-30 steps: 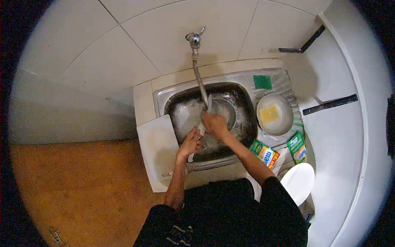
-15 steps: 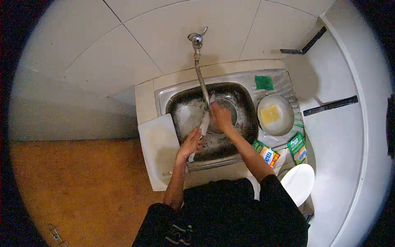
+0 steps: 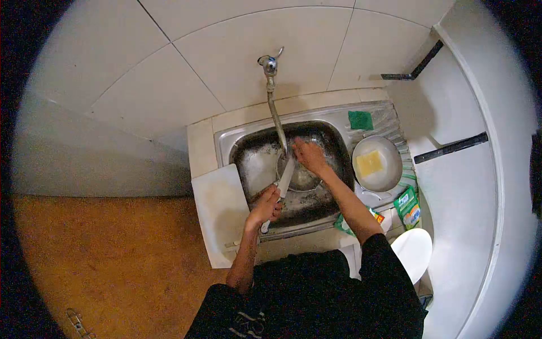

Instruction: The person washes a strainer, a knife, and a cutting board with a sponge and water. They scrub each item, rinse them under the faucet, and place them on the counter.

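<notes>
A kitchen knife with a pale, wide blade is in my left hand, whose fingers are wrapped round its handle; the white handle end shows below the hand. The blade slants up over the sink, its tip close under the spout of the tap. My right hand is just right of the spout, apart from the blade. Its fingers are loosely bent and seem to hold nothing. Beneath the hands, a round shape at the bottom of the sink is partly hidden.
A white cutting board lies along the sink's left side. On the right are a green scouring pad, a pan with a yellow sponge in it, green packets and a white plate. A wall stands behind the tap.
My right hand has come off the blade and moved slightly right. The knife's blade now shows more fully below the spout. My left hand keeps its hold, and the view has shifted slightly.
</notes>
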Demonstrator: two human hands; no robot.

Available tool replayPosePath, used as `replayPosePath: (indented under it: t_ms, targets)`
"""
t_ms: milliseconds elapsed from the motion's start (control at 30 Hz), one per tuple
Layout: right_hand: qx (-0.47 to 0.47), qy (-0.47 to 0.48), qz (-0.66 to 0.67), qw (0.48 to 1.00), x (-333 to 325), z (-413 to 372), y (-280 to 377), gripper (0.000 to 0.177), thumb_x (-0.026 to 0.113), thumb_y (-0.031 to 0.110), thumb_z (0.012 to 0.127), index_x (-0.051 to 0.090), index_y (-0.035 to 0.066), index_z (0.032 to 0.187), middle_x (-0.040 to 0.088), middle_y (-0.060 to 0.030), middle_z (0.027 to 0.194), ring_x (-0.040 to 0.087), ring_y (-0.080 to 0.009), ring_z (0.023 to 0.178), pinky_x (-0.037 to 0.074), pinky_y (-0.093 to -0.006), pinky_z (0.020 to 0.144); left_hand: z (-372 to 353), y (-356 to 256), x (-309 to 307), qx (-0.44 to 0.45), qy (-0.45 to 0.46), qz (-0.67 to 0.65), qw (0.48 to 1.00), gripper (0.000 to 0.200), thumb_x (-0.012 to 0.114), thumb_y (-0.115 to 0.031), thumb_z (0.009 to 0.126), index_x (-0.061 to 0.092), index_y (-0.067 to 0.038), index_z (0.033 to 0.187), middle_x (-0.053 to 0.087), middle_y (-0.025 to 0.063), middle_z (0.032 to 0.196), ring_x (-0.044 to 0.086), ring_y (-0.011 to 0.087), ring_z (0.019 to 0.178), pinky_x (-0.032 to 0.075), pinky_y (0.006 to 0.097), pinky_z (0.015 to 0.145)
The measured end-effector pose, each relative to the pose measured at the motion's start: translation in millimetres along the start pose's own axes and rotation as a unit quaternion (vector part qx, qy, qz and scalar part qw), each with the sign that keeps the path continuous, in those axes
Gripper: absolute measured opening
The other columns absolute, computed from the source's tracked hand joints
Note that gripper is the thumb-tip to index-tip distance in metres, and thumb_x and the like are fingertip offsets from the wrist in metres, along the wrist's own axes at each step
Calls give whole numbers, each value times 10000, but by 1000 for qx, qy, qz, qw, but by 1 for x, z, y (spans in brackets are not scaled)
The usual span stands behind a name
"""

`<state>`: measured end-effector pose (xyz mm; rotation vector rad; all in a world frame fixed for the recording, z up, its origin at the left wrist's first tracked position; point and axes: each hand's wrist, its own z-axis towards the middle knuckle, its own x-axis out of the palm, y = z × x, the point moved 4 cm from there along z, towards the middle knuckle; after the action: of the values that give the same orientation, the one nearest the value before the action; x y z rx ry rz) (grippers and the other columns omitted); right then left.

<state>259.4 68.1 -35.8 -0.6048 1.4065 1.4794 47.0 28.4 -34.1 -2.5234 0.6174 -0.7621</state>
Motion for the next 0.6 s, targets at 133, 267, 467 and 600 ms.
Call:
replayPosePath:
  t_ms: [133, 267, 467, 600]
  targets:
    - [55, -8, 60, 997, 1, 9, -16, 224, 462, 249, 831, 499, 39, 897, 554, -211, 661, 539, -394, 613, 430, -464, 530, -5, -1, 0, 69, -48, 97, 992, 256, 390, -447, 860, 390, -227, 992, 330, -59, 566, 310, 43, 423, 240, 173, 357]
    - [199, -151, 152, 956, -8, 0, -43, 233, 458, 230, 841, 501, 5, 882, 539, -216, 676, 518, -425, 656, 411, -433, 565, -18, -13, 4, 81, -72, 82, 991, 287, 350, -417, 882, 398, -159, 999, 350, -42, 568, 314, 44, 422, 273, 171, 373]
    - [190, -180, 169, 950, -19, -28, -58, 218, 515, 193, 808, 509, -8, 892, 563, -211, 772, 554, -375, 725, 426, -408, 621, 8, -20, -15, 91, -102, 270, 953, 445, 302, -415, 892, 507, -21, 868, 467, 32, 582, 413, 113, 441, 360, 260, 432]
    - [137, -188, 212, 949, -47, -49, -32, 186, 498, 182, 826, 485, -3, 838, 501, -140, 666, 470, -208, 590, 384, -322, 554, 22, -9, -22, 280, -149, 438, 841, 473, 286, -397, 896, 523, -1, 790, 513, 80, 600, 476, 167, 474, 401, 324, 503]
